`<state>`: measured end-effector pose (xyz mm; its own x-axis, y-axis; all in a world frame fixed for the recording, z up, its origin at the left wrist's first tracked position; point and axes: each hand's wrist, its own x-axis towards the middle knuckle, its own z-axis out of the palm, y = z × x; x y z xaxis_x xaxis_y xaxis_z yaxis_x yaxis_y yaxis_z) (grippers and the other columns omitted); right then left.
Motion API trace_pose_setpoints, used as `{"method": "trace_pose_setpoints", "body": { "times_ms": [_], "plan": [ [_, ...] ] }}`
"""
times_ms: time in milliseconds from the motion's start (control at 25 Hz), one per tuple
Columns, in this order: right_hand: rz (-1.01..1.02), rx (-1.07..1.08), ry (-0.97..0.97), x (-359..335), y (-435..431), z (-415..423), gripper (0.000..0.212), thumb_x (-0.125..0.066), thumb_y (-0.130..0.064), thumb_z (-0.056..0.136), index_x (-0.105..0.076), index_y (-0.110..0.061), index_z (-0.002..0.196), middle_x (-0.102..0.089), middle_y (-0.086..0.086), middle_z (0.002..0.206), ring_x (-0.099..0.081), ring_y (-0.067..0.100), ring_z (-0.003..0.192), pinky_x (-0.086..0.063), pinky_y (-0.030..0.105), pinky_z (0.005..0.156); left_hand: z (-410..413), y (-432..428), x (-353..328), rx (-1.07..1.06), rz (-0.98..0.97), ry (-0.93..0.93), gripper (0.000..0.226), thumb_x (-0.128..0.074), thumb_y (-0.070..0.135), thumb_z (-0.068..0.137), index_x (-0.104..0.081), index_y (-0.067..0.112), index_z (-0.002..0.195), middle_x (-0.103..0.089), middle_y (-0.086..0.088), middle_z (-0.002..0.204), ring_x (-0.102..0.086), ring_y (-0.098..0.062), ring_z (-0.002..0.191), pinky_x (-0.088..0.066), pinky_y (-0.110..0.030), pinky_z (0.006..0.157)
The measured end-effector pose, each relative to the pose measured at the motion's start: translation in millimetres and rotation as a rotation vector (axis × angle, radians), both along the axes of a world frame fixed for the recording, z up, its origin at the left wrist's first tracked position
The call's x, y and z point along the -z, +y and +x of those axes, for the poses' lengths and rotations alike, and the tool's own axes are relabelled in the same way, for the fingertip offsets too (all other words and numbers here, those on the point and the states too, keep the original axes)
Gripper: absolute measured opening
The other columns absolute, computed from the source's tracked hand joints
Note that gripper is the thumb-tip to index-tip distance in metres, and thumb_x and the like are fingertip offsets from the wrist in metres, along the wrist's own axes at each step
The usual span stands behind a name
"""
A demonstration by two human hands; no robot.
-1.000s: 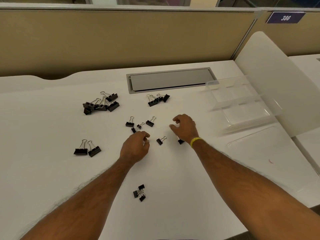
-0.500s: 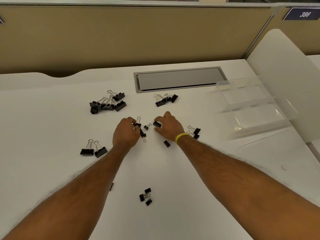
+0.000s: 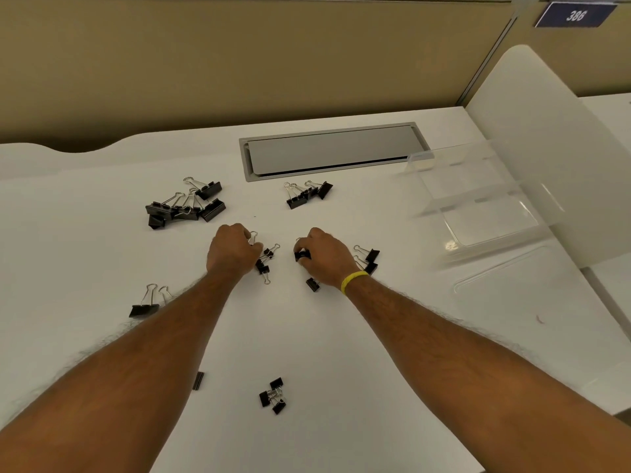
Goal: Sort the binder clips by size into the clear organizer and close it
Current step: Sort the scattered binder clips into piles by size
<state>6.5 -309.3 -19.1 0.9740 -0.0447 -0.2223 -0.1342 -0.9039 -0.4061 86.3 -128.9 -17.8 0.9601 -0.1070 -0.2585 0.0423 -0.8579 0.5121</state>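
The right hand [image 3: 324, 257] pinches a small binder clip [image 3: 302, 256] just above the tabletop [image 3: 102, 254]. The left hand [image 3: 234, 252] curls around a second clip [image 3: 252, 237]. The clear organizer [image 3: 478, 199] stands open, well right of both.

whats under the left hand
Only the silver wire handle of a binder clip pokes out past the knuckles of the left hand. Its black body, and whether the curled fingers grip it, are covered by the hand.
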Motion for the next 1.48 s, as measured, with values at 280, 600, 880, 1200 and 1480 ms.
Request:
{"method": "trace_pose_setpoints", "body": {
  "times_ms": [280,600,880,1200,1480],
  "plan": [
    [0.055,0.092,-0.036,0,11,-9,0.022,-0.064,-0.028,0.086,-0.065,-0.013,0.102,-0.05,0.008,0.104,-0.047,0.022,0.096,-0.045,0.032,0.075,1,7,-4,0.012,0.004,-0.032,0.031,-0.071,0.023,0.077,-0.065,0.009,0.104,-0.065,-0.012,0.108,-0.062,-0.028,0.096,-0.049,-0.035,0.077],
    [0.201,0.237,-0.165,-10,-18,-27,0.032,-0.065,-0.004,0.075,-0.064,-0.012,0.106,-0.05,0.007,0.107,-0.053,0.024,0.096,-0.046,0.03,0.081,-21,-1,-16,0.02,-0.135,-0.117,0.033,-0.071,0.028,0.079,-0.064,0.012,0.108,-0.065,-0.008,0.102,-0.062,-0.023,0.092,-0.05,-0.034,0.078],
    [0.196,0.313,-0.135,-9,-64,-73,0.039,-0.071,-0.012,0.075,-0.059,-0.024,0.11,-0.053,-0.003,0.112,-0.057,0.023,0.1,-0.046,0.04,0.096,-72,-37,-28,0.111,-0.208,-0.081,0.03,-0.07,0.033,0.078,-0.064,0.022,0.106,-0.065,0.005,0.094,-0.062,-0.015,0.085,-0.052,-0.033,0.075],
    [0.374,0.383,-0.351,-17,-55,-125,0.034,-0.076,-0.009,0.074,-0.064,-0.012,0.106,-0.061,-0.003,0.098,-0.057,0.003,0.082,-0.043,0.014,0.077,-122,-64,-24,-0.01,-0.486,0.161,0.033,-0.076,0.029,0.072,-0.066,0.016,0.101,-0.071,0.002,0.083,-0.068,-0.015,0.078,-0.056,-0.033,0.074],
    [0.503,0.401,-0.32,-13,-20,-140,0.043,-0.081,-0.025,0.071,-0.062,-0.02,0.109,-0.062,-0.007,0.096,-0.059,0.009,0.078,-0.049,0.016,0.069,-144,-87,-27,-0.03,-0.54,0.257,0.03,-0.078,0.036,0.069,-0.067,0.012,0.084,-0.071,-0.003,0.078,-0.07,-0.019,0.074,-0.06,-0.042,0.073]
  ]
}}
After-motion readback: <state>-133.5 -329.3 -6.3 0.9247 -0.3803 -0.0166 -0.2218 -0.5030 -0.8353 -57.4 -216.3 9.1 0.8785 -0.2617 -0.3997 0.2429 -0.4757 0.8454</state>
